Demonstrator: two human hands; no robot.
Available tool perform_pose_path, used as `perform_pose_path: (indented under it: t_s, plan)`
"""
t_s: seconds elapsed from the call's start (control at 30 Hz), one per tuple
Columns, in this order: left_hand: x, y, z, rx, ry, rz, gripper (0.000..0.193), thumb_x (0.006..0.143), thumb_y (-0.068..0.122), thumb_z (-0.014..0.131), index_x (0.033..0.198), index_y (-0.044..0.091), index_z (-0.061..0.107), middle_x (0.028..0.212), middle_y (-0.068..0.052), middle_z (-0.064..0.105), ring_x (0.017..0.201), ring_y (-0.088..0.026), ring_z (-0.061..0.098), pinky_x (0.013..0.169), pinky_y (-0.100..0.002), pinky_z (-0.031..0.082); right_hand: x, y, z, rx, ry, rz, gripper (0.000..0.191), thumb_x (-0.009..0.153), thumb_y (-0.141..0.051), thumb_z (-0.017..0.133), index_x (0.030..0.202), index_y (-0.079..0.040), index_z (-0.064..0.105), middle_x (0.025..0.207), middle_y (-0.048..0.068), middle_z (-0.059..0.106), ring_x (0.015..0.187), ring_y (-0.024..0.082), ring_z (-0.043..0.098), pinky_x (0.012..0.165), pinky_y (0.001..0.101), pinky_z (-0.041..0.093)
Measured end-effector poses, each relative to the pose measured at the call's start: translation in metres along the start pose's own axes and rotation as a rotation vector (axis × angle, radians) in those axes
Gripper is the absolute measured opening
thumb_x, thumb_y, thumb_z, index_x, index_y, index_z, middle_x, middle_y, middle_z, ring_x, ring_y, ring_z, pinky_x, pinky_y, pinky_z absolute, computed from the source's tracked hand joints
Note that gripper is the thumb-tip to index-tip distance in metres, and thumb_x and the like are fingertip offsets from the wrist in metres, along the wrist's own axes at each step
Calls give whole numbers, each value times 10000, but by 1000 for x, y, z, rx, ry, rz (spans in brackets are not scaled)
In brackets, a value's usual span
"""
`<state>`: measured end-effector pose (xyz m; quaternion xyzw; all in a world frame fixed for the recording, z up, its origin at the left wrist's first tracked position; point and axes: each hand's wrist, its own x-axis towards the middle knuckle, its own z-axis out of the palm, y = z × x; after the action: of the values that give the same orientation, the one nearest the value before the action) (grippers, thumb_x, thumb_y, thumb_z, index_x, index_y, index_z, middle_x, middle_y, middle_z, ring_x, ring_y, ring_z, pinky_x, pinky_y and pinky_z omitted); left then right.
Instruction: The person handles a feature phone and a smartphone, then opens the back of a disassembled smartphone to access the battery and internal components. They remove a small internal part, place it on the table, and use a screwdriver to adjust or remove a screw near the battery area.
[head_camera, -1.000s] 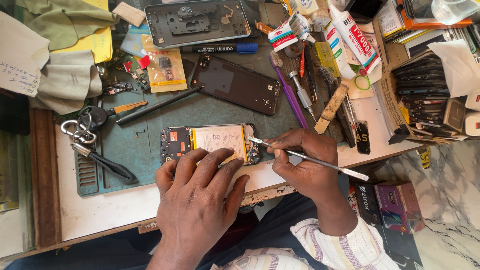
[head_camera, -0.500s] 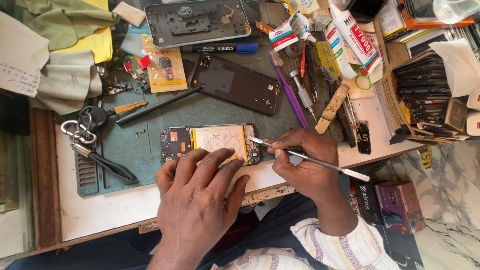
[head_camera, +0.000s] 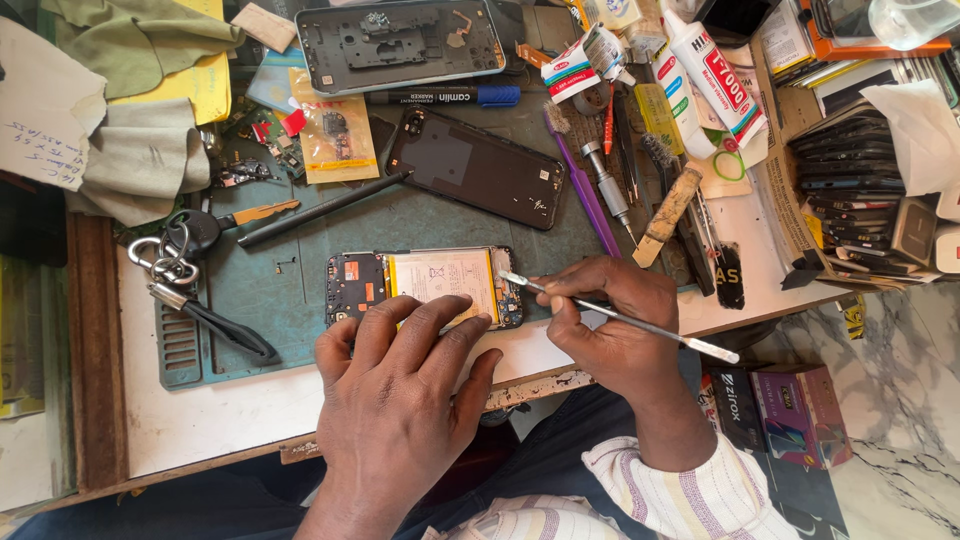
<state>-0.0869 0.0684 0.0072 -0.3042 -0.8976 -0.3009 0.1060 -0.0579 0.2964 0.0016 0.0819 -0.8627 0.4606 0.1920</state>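
An opened phone (head_camera: 420, 285) with its back off lies on the green work mat (head_camera: 300, 250), its pale yellow battery and circuit boards showing. My left hand (head_camera: 400, 400) rests flat on the phone's near edge, with the fingers spread over the battery. My right hand (head_camera: 610, 325) grips a thin metal pry tool (head_camera: 625, 320), and the tool's tip touches the phone's right end near the small board.
A dark back cover (head_camera: 475, 165) and a grey phone frame (head_camera: 400, 45) lie further back on the mat. A black stylus (head_camera: 320, 208), keys (head_camera: 175, 255), glue tubes (head_camera: 710, 75), brushes, screwdrivers and a stack of phones (head_camera: 860, 200) crowd the bench. Small boxes (head_camera: 790, 410) sit on the floor to the right.
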Motion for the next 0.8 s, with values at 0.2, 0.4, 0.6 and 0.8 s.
perform_pose_path:
  t_s: [0.2,0.4,0.6,0.8]
  plan:
    - [0,0,1,4,3,3,309,885,374,747,1119,174,768,1197,35,692,1170,-220,572,1002,-450,313,0,2,-1,17,-3,9,73,897,37,702,954,5,670,917,135,764,892,178,783,829,306,641]
    - [0,0,1,1,8,6,309,886,376,747,1120,175,767,1198,36,692,1173,-220,571,1006,-449,313,-2,4,-1,8,2,18,70,891,30,704,944,8,664,915,138,762,874,175,782,821,307,644]
    - [0,0,2,6,-4,6,298,890,376,743,1110,176,765,1200,36,692,1171,-220,571,1010,-446,314,-7,12,1,76,69,-10,60,943,12,702,988,8,663,961,133,760,888,163,778,831,302,659]
    - [-1,1,2,14,3,5,285,894,373,741,1102,180,766,1193,39,695,1178,-219,571,1019,-451,317,-12,11,4,302,221,164,115,1044,-32,649,1142,28,638,1078,138,755,1077,197,768,939,333,662]
